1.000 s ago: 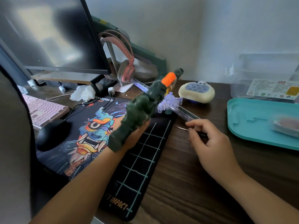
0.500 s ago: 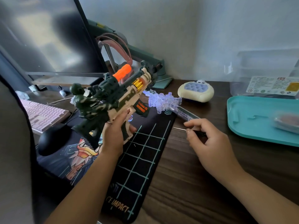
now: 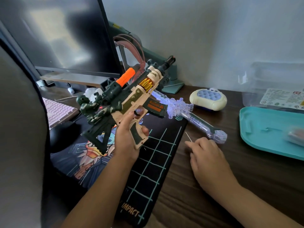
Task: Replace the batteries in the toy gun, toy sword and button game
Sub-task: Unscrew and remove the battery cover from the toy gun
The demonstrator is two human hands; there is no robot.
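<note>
Head view is looking down over a dark wooden desk [image 3: 230, 186], where a person is working with both hands. The left hand [image 3: 127, 142] is gripping the toy gun [image 3: 126, 102] by its tan pistol grip, fingers wrapping round it and the thumb lying up by the trigger. It is holding the gun up off the desk, above the printed mouse mat [image 3: 154, 163], tilted so the muzzle is pointing up and away to the right while the dark green stock is hanging down to the left. An orange scope tube is sitting along the top, and a small green soldier figure is perching at the rear.

The right hand [image 3: 209, 157] is resting on the desk just right of the mat, its fingers curling down over a thin metal tool [image 3: 188, 137] whose shaft is poking out past the forefinger.

The toy sword [image 3: 197, 119], clear plastic, is lying flat on the desk beyond that hand, its pommel just beside the knuckles and its blade running behind the gun. The button game [image 3: 208, 99] is sitting further back, near the wall. A teal tray [image 3: 259, 132] is lying at the right, carrying a small wrapped item [image 3: 296, 137] too blurred to identify. A monitor [image 3: 65, 38], pink keyboard [image 3: 57, 111] and black mouse [image 3: 64, 137] are standing at the left.
</note>
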